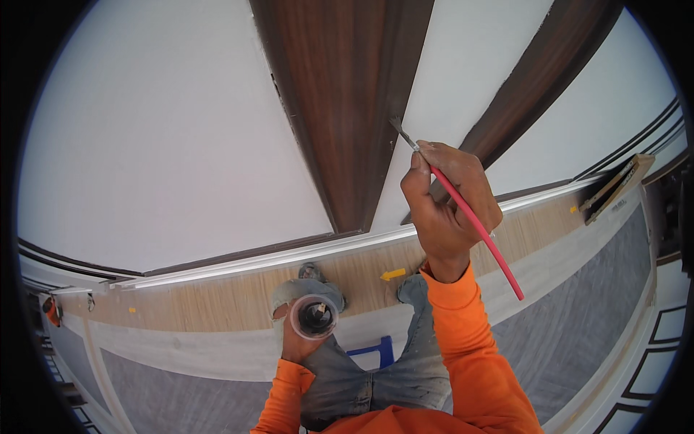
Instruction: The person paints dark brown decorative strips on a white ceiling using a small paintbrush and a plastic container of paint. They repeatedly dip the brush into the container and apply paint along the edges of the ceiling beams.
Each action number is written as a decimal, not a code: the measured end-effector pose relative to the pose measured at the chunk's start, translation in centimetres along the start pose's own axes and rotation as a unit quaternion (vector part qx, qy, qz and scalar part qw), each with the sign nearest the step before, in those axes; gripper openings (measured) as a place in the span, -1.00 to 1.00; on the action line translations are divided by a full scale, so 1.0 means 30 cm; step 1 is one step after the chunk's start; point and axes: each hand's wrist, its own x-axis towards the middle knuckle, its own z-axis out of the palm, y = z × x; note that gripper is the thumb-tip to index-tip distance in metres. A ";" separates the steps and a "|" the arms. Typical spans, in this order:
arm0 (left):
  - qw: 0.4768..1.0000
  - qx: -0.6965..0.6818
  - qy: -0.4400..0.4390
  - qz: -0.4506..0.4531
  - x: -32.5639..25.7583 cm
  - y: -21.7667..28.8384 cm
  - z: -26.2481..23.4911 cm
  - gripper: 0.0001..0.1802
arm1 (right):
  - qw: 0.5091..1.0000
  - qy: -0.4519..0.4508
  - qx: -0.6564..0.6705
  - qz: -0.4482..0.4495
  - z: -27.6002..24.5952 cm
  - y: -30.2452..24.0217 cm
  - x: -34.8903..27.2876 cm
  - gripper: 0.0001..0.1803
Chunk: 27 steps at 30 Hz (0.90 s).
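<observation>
My right hand [455,206] pinches a thin paintbrush [477,226] with a long pink-red handle. Its dark, splayed bristles meet the edge of a brown wood-grain panel [336,94], close to where the panel borders the white wall surface. Down in front of my legs, my left hand [295,340] is wrapped round a clear plastic cup [314,317]. Dark paint or stain shows inside the cup, along with a small light-coloured piece I cannot make out.
A second brown strip [535,79] runs up the white wall [159,130] at the right. Below lies a wood-look floor strip [210,304] with yellow arrow markers [392,275]. A blue object [379,352] is between my legs. Wooden frame pieces [618,186] lean at the far right.
</observation>
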 end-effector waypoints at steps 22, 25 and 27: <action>1.000 0.022 0.002 0.020 0.000 -0.017 0.001 -0.13 | 1.000 -0.002 0.009 0.013 -0.010 -0.011 -0.018 -0.73; 1.000 0.023 -0.001 0.017 -0.001 -0.020 0.002 -0.14 | 1.000 0.016 0.012 0.010 -0.010 -0.024 -0.010 -0.73; 1.000 0.020 0.000 0.011 0.001 -0.014 0.003 -0.15 | 0.999 0.013 0.029 0.009 -0.003 -0.015 -0.022 -0.72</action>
